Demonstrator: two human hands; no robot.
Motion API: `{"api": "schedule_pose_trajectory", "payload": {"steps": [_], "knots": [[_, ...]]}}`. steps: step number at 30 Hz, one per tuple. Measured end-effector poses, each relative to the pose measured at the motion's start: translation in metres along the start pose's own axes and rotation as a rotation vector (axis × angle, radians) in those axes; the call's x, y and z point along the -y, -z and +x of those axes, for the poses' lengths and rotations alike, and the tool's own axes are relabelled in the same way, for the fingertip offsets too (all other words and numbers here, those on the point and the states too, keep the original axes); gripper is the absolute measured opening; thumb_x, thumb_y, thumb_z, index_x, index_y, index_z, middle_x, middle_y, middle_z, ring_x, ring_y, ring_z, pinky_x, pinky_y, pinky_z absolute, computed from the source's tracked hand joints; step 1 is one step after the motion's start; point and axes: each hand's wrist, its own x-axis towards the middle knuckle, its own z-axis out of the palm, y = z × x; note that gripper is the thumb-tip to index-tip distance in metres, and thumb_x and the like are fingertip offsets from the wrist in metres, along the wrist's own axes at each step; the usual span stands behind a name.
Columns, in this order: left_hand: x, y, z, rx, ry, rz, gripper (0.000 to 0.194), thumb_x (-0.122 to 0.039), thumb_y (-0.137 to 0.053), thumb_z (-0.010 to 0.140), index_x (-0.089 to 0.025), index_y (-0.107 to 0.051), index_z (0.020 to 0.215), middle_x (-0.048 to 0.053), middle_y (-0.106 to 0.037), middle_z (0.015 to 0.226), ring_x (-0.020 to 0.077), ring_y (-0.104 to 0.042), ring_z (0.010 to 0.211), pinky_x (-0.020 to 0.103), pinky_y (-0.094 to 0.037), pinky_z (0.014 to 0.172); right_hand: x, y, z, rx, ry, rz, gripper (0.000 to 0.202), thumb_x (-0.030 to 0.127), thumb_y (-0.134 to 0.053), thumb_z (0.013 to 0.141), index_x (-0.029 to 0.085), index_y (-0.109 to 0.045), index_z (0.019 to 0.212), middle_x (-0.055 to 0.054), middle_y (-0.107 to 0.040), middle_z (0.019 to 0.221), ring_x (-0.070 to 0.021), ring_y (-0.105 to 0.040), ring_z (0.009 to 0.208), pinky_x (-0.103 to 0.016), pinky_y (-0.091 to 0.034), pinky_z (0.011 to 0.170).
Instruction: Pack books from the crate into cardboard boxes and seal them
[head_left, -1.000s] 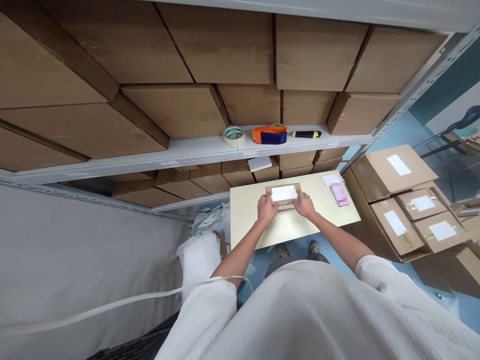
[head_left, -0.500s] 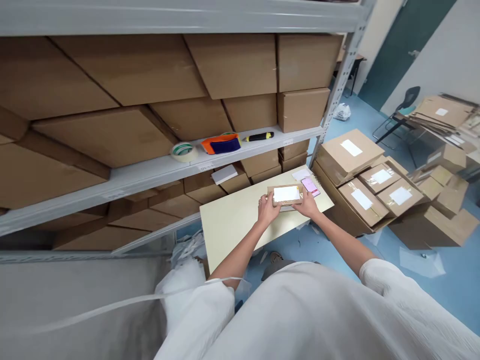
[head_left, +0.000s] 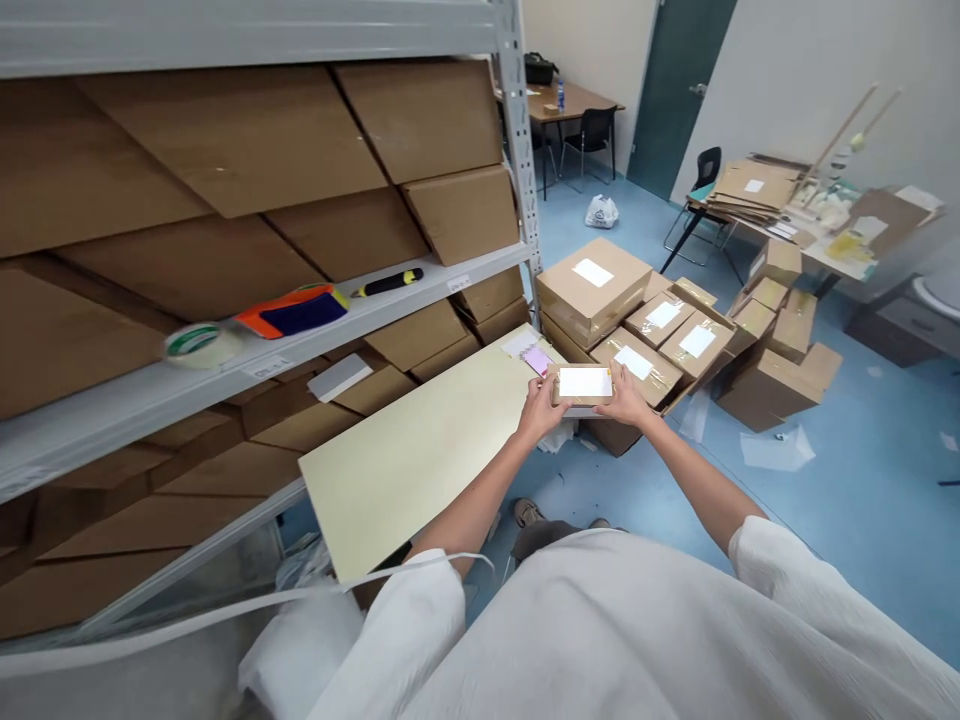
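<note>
A small cardboard box (head_left: 583,399) with a white label on top is held between both hands, past the right end of the pale tabletop (head_left: 405,470). My left hand (head_left: 541,408) grips its left end. At the opposite end, my right hand (head_left: 625,396) is closed round the side, thumb near the label. Behind the box lies a phone (head_left: 535,360) with a pink screen, beside a white paper (head_left: 517,342). A large open carton (head_left: 611,436) to the right holds several taped, labelled boxes.
Metal shelving (head_left: 382,310) on the left bears stacked cartons, a tape roll (head_left: 201,345), an orange-and-blue item (head_left: 294,310) and a yellow-black cutter (head_left: 388,283). More boxes (head_left: 780,380) stand on the floor at right, before a cluttered table (head_left: 814,240).
The view has swung right. Both hands have carried the small box off the tabletop toward the large carton; the phone stays on the table.
</note>
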Motion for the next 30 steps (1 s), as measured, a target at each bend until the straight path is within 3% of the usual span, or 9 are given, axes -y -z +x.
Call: {"api": "schedule_pose_trajectory", "payload": {"steps": [5, 14, 17, 22, 26, 30], "knots": [[-0.046, -0.033, 0.017, 0.081, -0.103, -0.025, 0.074, -0.039, -0.082, 0.088, -0.031, -0.054, 0.155, 0.012, -0.049, 0.147, 0.0345, -0.061, 0.138, 0.049, -0.052, 0.12, -0.041, 0.047, -0.023, -0.033, -0.086, 0.022, 0.139, 0.054, -0.093, 0.072, 0.031, -0.007, 0.178, -0.02, -0.02, 0.178, -0.0428, -0.037, 0.161, -0.055, -0.04, 0.128], [-0.101, -0.076, 0.076, 0.182, -0.314, -0.088, 0.073, -0.031, -0.082, 0.087, -0.028, -0.056, 0.155, 0.013, -0.051, 0.148, 0.0346, -0.061, 0.139, 0.048, -0.05, 0.122, -0.089, 0.101, -0.03, -0.158, -0.264, -0.051, 0.146, 0.068, -0.096, 0.063, 0.025, -0.015, 0.177, -0.026, -0.03, 0.166, -0.0505, -0.033, 0.159, -0.062, -0.038, 0.127], [-0.111, -0.088, 0.107, 0.212, -0.373, -0.101, 0.071, -0.029, -0.082, 0.088, -0.027, -0.057, 0.154, 0.013, -0.052, 0.15, 0.0351, -0.061, 0.139, 0.049, -0.05, 0.122, -0.1, 0.113, -0.02, -0.186, -0.336, -0.047, 0.15, 0.072, -0.096, 0.06, 0.024, -0.014, 0.176, -0.025, -0.03, 0.163, -0.0506, -0.035, 0.156, -0.062, -0.038, 0.126], [-0.124, -0.106, 0.167, 0.272, -0.491, -0.112, 0.067, -0.031, -0.076, 0.093, -0.027, -0.056, 0.156, 0.014, -0.056, 0.154, 0.0347, -0.06, 0.142, 0.05, -0.05, 0.122, -0.114, 0.128, 0.009, -0.242, -0.462, -0.022, 0.141, 0.074, -0.096, 0.058, 0.023, -0.027, 0.17, -0.021, -0.033, 0.155, -0.0477, -0.042, 0.15, -0.058, -0.04, 0.126], [-0.137, -0.122, 0.208, 0.29, -0.566, -0.097, 0.065, -0.033, -0.072, 0.097, -0.024, -0.054, 0.159, 0.018, -0.049, 0.165, 0.0379, -0.047, 0.156, 0.055, -0.042, 0.128, -0.125, 0.14, 0.032, -0.338, -0.523, -0.007, 0.139, 0.073, -0.097, 0.056, 0.023, -0.03, 0.167, -0.02, -0.035, 0.152, -0.0474, -0.043, 0.148, -0.06, -0.04, 0.126], [-0.146, -0.139, 0.232, 0.306, -0.597, -0.087, 0.065, -0.034, -0.064, 0.102, -0.026, -0.048, 0.165, 0.018, -0.038, 0.175, 0.0405, -0.036, 0.164, 0.063, -0.034, 0.131, -0.138, 0.158, 0.051, -0.424, -0.582, -0.006, 0.136, 0.072, -0.096, 0.058, 0.023, -0.031, 0.167, -0.02, -0.035, 0.153, -0.048, -0.042, 0.148, -0.062, -0.039, 0.127]]}}
